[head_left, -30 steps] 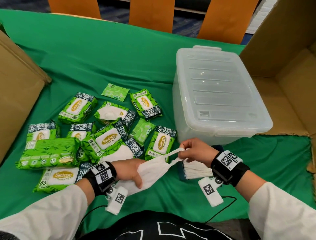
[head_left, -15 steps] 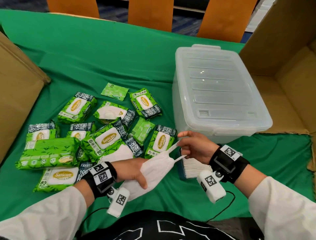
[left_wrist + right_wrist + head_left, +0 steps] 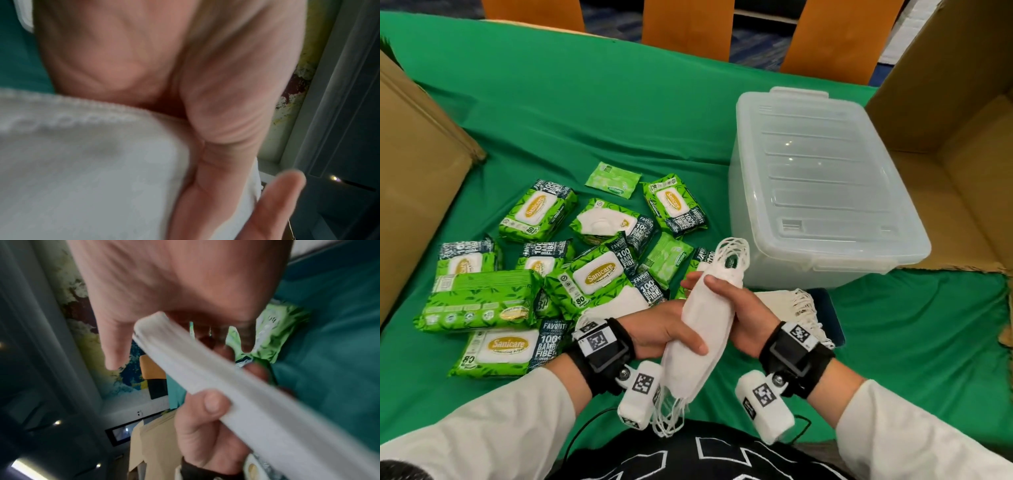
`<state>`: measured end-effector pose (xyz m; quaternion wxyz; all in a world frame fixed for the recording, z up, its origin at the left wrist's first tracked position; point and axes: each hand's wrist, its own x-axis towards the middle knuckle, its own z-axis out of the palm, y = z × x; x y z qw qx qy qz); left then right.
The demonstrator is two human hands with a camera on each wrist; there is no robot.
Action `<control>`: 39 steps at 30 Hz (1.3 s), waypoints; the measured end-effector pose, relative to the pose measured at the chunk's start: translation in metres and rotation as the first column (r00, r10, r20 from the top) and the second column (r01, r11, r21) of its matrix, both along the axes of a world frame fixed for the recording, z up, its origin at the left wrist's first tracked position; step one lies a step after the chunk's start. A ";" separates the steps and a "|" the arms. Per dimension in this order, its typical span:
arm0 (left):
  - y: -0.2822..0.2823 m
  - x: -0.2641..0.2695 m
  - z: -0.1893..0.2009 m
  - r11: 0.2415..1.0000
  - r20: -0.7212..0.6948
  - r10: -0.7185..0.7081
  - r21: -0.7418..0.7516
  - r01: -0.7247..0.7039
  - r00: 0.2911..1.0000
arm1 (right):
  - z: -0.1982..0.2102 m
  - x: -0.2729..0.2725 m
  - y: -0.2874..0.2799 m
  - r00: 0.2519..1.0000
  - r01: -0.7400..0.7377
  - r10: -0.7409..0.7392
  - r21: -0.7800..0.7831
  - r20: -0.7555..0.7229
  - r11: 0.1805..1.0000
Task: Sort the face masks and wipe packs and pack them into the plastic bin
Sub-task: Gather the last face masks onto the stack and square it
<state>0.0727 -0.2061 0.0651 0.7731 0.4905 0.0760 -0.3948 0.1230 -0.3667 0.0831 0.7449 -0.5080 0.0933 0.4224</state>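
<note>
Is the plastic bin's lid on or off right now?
On. The clear lid sits flat over the plastic bin; contents cannot be told.

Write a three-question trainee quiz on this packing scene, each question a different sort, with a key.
1. True or false: the clear plastic bin has its lid on.
2. Which hands grip the stack of white folded face masks? A) left hand only B) right hand only C) both
3. Fill in: the green wipe packs lie on the green ____.

Key: 1 true; 2 C; 3 tablecloth.
</note>
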 end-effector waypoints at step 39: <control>0.042 -0.047 0.011 0.782 0.050 0.586 0.229 -0.580 0.809 | 0.019 0.045 0.011 0.874 0.425 -0.468 0.261 0.132 0.867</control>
